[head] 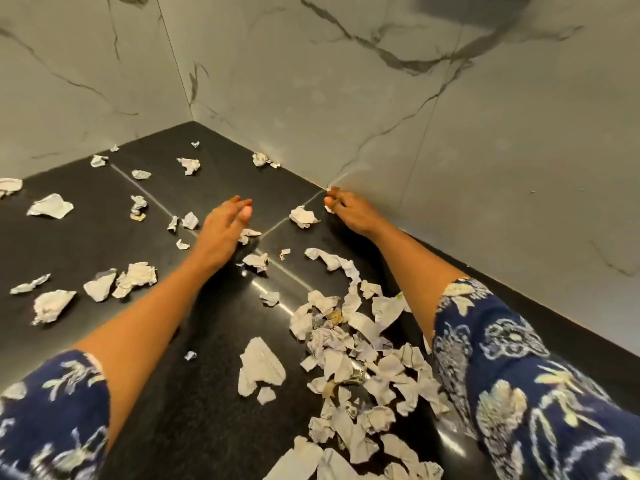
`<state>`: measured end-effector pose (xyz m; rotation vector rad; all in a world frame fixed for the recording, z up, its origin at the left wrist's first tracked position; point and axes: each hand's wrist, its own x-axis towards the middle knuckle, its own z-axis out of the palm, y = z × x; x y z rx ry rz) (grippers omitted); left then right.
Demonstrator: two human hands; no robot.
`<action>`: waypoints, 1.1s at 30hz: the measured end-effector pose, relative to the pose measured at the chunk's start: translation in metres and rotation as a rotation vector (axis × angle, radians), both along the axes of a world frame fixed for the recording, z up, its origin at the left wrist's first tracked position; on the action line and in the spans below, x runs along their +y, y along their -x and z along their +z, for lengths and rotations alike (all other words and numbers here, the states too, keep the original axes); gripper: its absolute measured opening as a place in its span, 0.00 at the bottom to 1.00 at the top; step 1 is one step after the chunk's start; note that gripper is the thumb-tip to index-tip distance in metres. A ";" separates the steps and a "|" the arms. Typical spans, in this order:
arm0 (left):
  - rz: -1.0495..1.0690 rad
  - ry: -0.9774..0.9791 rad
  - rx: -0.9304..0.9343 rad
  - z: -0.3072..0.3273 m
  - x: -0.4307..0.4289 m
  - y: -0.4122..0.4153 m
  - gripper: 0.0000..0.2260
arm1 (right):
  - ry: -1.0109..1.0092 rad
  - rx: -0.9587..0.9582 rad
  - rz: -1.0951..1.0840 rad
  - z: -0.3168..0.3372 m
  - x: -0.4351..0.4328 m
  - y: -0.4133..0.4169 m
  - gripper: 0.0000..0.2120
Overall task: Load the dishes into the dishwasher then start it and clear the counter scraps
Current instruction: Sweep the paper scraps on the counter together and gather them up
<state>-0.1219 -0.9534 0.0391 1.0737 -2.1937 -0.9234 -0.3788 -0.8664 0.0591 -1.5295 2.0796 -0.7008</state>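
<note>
Reaching toward the back wall, your right hand (349,211) has its fingers (333,197) pinched on a small white scrap (329,208) where the black worktop (194,341) meets the marble wall (381,109), at about 1 o'clock from you. Your left hand (221,230) sits flat and low at 12 o'clock, fingers loose and extended, grasping nothing, its thumb side just over a torn scrap (248,234).

The relation that matters next is the crumpled piece (303,216) lying between your two hands: it sits just beside the right hand, at its 9 o'clock, and well nearer to it than to the left. It has no clear long axis, so either approach angle would likely do.

The gathered pile (360,348) lies at your 5 o'clock, under and beside the right forearm, so I judge that anything the right hand collects wants drawing back along that arm's line. Loose scraps (133,277) remain scattered from 9 to 11 o'clock, nearer the left hand. No dishwasher or dishes are in view.
</note>
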 end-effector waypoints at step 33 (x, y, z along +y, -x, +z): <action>0.037 0.196 -0.181 0.009 0.020 -0.128 0.16 | -0.055 -0.297 0.226 0.007 0.055 -0.070 0.14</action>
